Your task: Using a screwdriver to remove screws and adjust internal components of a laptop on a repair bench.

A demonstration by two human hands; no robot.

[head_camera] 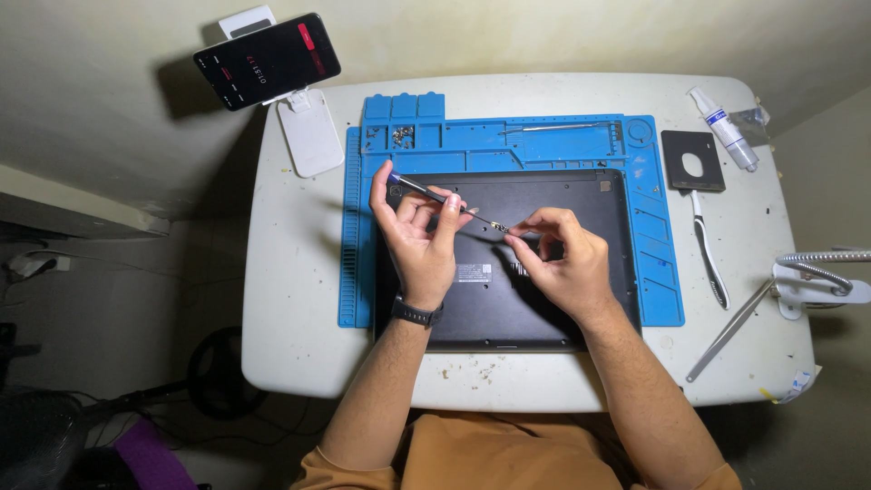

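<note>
A black laptop (544, 195) lies bottom side up on a blue work mat (658, 245). My left hand (417, 240) is raised over the laptop's left half and grips a small screwdriver (426, 192) with a blue cap. Its shaft slants down to the right. My right hand (562, 263) hovers above the laptop's middle, with thumb and forefinger pinched at the screwdriver's tip (499, 226). Something tiny sits there; I cannot make it out. A black watch is on my left wrist.
Small screws (402, 136) lie in a mat compartment at the back left. A phone on a white stand (268, 59) is at the back left. To the right are a black square plate (693, 161), a toothbrush (708, 249), a white bottle (724, 127), tweezers (729, 331) and a flexible lamp arm (821, 272).
</note>
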